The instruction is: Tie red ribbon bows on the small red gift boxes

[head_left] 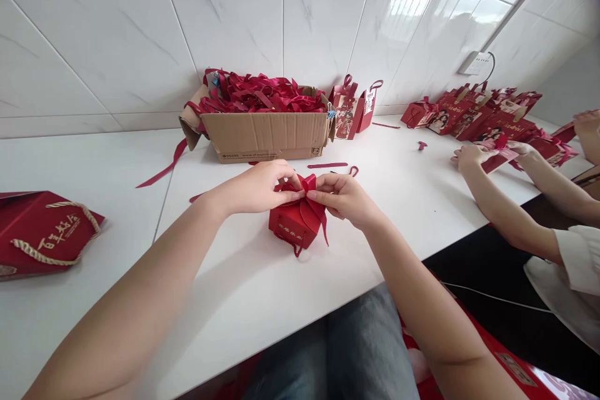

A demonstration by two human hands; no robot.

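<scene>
A small red box (pixel 295 225) sits on the white tabletop (pixel 262 287), right in front of the person and near the front edge. On top of the box is a red ribbon bow (pixel 307 190). The left hand (pixel 255 187) comes in from the left, and its fingers (pixel 289 182) pinch the left loop of the bow. The right hand (pixel 344 199) comes in from the right, and its fingers (pixel 323 195) pinch the right part of the bow. Both hands meet over the top of the box. A ribbon tail hangs down the right side of the box.

Behind the box is a cardboard box (pixel 267 134) full of red ribbons (pixel 262 94). It stands by the white tiled wall (pixel 234 6). A few loose ribbon pieces (pixel 328 165) lie on the tabletop between the cardboard box and the hands. A long red strip (pixel 162 172) trails down from the left of the cardboard box.

Far to the left lies a flat red bag (pixel 40 234) with a gold rope handle. To the right of the cardboard box stand two small red bags (pixel 354 109). Farther right is a pile of red bags (pixel 487 115). Another person's hands (pixel 492 153) hold something red there, well apart from the small red box.
</scene>
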